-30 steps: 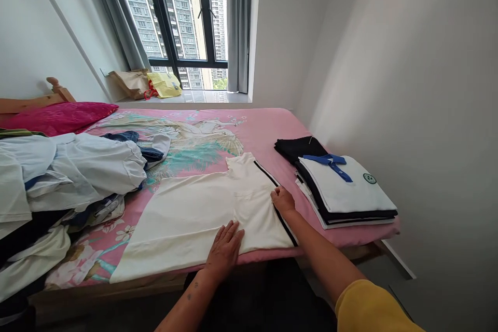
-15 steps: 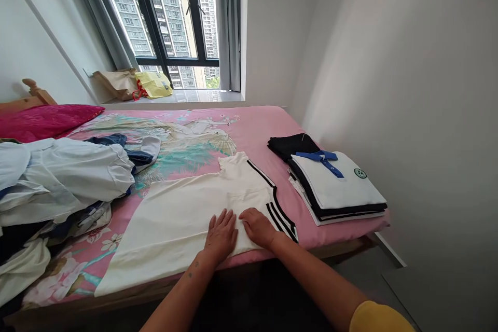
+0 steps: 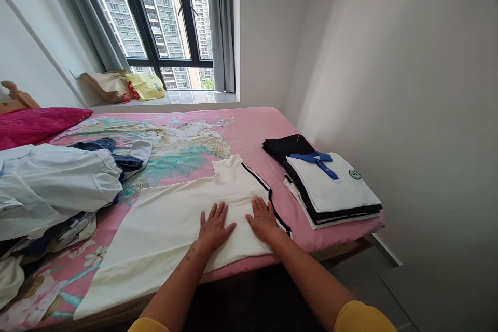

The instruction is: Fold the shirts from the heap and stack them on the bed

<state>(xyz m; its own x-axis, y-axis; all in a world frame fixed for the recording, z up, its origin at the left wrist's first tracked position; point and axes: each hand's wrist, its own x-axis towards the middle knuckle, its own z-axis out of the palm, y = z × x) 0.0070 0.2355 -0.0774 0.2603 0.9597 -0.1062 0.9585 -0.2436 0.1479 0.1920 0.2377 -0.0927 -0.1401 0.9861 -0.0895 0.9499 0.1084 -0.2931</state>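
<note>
A cream garment [image 3: 163,223] with black stripes along its right end lies spread on the bed. It looks like a shirt, with one part folded over at the right. My left hand [image 3: 213,225] rests palm down near its middle, fingers spread and holding nothing. Flat on the folded part, close to the black stripes, is my right hand [image 3: 263,218], also with fingers stretched out. The thumbs point toward each other, with cream cloth between them. Beyond my right hand sits a stack of folded clothes, topped by a white polo shirt [image 3: 330,187] with a blue collar and a round green badge.
Loose clothes [image 3: 58,181] are heaped at the left, in front of a magenta pillow [image 3: 42,123]. Black folded cloth [image 3: 286,146] lies behind the stack. The pink bed sheet [image 3: 257,124] ends near a wall. Bags [image 3: 146,86] stand on the window sill.
My right hand moved from the striped edge inward, then flattened on the folded part. Stripes at that end shifted as cloth was turned over. My left hand stayed flat on the garment. The view swung slightly right.
</note>
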